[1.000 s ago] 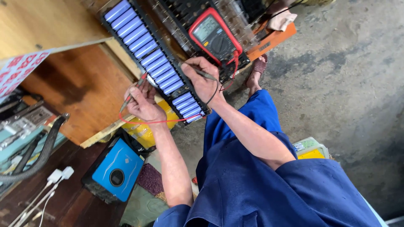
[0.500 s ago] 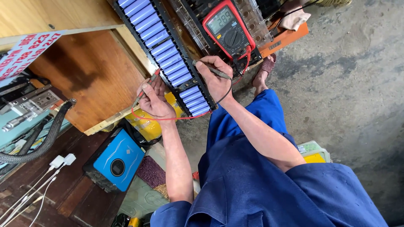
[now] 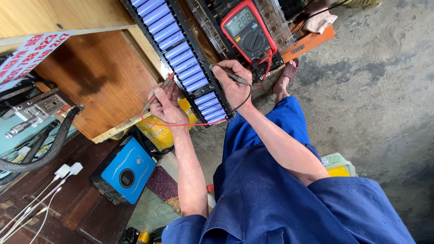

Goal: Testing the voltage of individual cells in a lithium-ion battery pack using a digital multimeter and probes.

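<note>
1. Here, a long battery pack (image 3: 181, 54) made of many light blue tubes in a black frame leans slanted against the edge of a wooden cabinet (image 3: 97, 72), its low end near the person's knees.
2. The left hand (image 3: 165, 105) pinches a red probe (image 3: 157, 95), with the tip at the left edge of the pack. A thin red wire (image 3: 181, 124) loops under that hand.
3. The right hand (image 3: 234, 83) pinches a black probe (image 3: 230, 75), and its tip touches the right edge of the pack.
4. A red meter (image 3: 247, 30) with a grey screen and a round dial lies just beside the pack, on a clear tray.
5. The top of the pack is cut off by the picture edge. Where each probe tip sits on the tubes is too small to tell.
6. A white sign (image 3: 29, 55) with red letters sticks to the cabinet's left edge. A blue box (image 3: 128, 170) with a round dial sits on the floor below. A yellow bottle (image 3: 160, 131) hides partly behind the left wrist.
</note>
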